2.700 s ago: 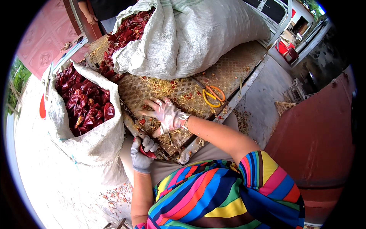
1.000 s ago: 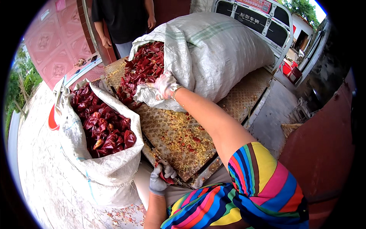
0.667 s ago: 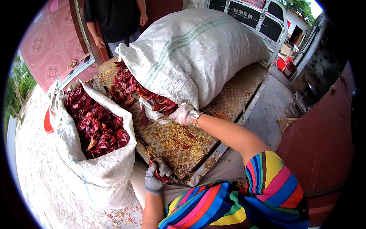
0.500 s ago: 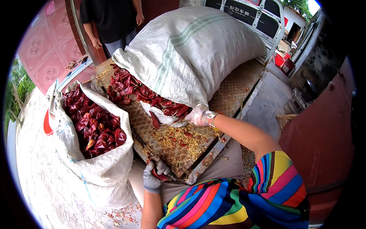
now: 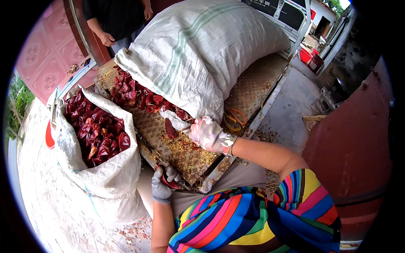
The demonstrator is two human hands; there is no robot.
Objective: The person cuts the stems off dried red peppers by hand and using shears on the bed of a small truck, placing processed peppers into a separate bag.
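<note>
My right hand (image 5: 206, 134), in a pale glove, pinches a dried red chilli (image 5: 170, 128) just in front of the mouth of a big white woven sack (image 5: 202, 55) lying on its side. Red chillies (image 5: 135, 95) spill from that sack onto a metal tread-plate bed (image 5: 253, 84). My left hand (image 5: 163, 185), in a grey glove, is closed on something red at the bed's near edge; what it grips is mostly hidden. An upright white sack (image 5: 105, 177) full of dried chillies (image 5: 97, 130) stands to my left.
Chilli seeds and flakes (image 5: 185, 154) litter the plate. Orange-handled scissors (image 5: 234, 118) lie on the bed to the right. Another person (image 5: 114, 21) stands at the far side. A red barrel (image 5: 354, 139) is at my right; red tubs (image 5: 308, 57) sit beyond.
My right hand reached up to the big sack's mouth, then came back toward me with a chilli. The left hand stayed at the bed's near edge.
</note>
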